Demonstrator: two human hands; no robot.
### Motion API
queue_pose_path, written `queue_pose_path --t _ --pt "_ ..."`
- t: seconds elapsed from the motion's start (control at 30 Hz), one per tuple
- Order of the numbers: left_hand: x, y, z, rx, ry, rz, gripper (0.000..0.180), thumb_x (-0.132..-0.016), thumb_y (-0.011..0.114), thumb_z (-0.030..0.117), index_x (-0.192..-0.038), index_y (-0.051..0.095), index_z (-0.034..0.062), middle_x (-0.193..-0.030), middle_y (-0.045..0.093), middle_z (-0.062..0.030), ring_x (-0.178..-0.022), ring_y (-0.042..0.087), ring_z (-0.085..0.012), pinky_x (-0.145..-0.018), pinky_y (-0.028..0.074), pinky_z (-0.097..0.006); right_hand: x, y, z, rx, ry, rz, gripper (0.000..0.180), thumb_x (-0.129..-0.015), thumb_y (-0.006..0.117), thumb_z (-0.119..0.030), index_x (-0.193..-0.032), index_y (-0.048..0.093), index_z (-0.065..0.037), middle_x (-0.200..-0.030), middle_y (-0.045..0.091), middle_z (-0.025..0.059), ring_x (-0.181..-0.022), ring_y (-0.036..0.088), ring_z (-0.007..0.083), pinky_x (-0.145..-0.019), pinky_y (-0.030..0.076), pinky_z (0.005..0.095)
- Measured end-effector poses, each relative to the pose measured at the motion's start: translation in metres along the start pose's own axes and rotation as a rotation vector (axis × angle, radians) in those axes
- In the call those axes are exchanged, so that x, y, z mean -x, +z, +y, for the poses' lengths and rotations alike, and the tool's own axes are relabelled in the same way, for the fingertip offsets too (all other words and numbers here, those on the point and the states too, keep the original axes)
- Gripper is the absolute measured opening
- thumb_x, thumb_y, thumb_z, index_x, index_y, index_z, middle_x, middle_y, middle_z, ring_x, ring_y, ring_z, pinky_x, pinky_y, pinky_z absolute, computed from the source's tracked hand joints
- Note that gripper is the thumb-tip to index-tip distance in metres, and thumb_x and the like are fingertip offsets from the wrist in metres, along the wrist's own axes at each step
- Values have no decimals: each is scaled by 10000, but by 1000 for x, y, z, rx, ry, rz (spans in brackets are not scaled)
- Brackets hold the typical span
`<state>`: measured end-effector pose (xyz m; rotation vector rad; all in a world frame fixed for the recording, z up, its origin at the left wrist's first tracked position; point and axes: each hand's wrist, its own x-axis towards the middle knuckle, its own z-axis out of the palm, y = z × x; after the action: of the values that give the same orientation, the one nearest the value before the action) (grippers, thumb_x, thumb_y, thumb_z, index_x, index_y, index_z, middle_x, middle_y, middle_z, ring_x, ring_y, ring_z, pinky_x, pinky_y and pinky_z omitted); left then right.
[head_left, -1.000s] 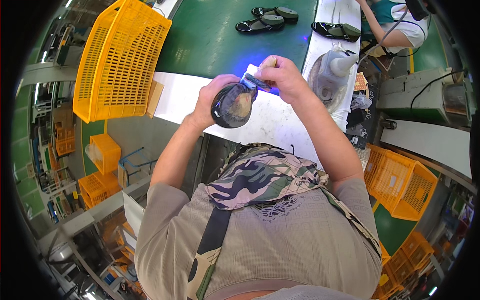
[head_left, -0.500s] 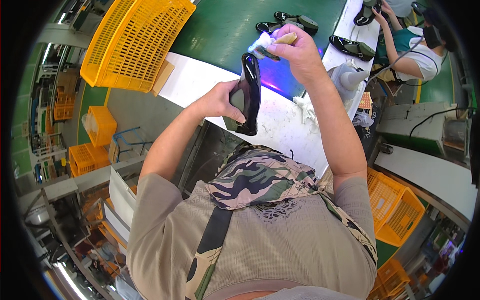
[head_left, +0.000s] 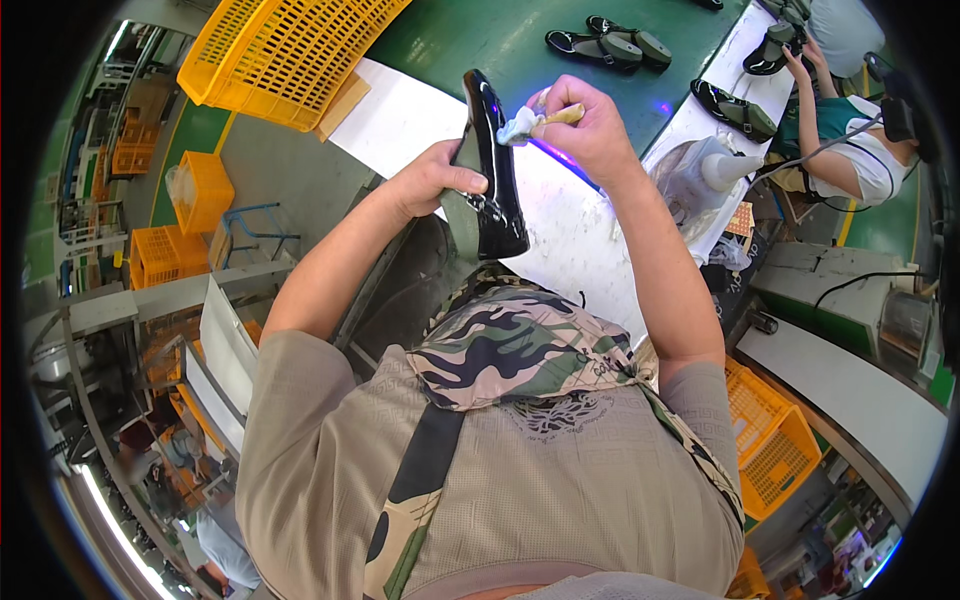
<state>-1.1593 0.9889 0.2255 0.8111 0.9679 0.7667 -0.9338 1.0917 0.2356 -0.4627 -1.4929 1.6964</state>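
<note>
One glossy black shoe point(head_left: 494, 160), fitted on a grey-green form, is up in the air over the near white ledge point(head_left: 565, 235), its toe pointing away from the body. The left hand point(head_left: 430, 180) grasps it around the middle from the left, thumb near the strap, so toe and heel both stick out beyond the grip. The right hand point(head_left: 590, 125) pinches one white cloth wad point(head_left: 516, 127) and one tan piece point(head_left: 566, 115) (the cloth sits right at the shoe's right side, though I cannot tell whether it is touching).

Beyond the hands, two more black shoes point(head_left: 610, 50) lie side by side on the smooth green worktop point(head_left: 450, 40). One single shoe point(head_left: 735, 110) rests on the white strip to the right, near one translucent bottle point(head_left: 690, 180) with a pale nozzle. Past it, a co-worker's hands point(head_left: 800, 70) hold another shoe point(head_left: 767, 52).

One large yellow crate point(head_left: 290, 60) stands at the worktop's left. Further out on the grey floor point(head_left: 300, 165) are two orange crates point(head_left: 195, 205) beside a blue metal frame point(head_left: 250, 225), and a yellow-orange crate point(head_left: 765, 435) sits at the right, behind the elbow.
</note>
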Motion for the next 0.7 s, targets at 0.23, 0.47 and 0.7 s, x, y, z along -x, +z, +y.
queue_pose_path --t 0.23,0.47,0.7 --pt "9 -1 -10 255 65 177 499 -737 762 126 -1169 569 -31 -1015 684 -125 -898 679 -232 -889 537 -370 26 4 10 138 2 -105 219 -725 675 22 -776 480 -63 -913 605 92 -877 553 144 -752 454 278" --pt "28 -8 -38 424 271 270 486 -762 755 120 -1180 554 -26 -1064 670 -134 -948 669 -252 -914 532 -391 55 -12 19 -36 129 -77 243 -721 722 16 -802 511 -73 -926 596 70 -864 553 136 -752 452 275" --pt "49 -3 -65 513 457 290 503 -777 760 126 -1217 547 9 -1129 661 -115 -1033 647 -259 -966 508 -404 71 14 39 -296 201 216 214 -751 747 17 -840 560 -35 -832 585 55 -707 570 133 -620 480 270"
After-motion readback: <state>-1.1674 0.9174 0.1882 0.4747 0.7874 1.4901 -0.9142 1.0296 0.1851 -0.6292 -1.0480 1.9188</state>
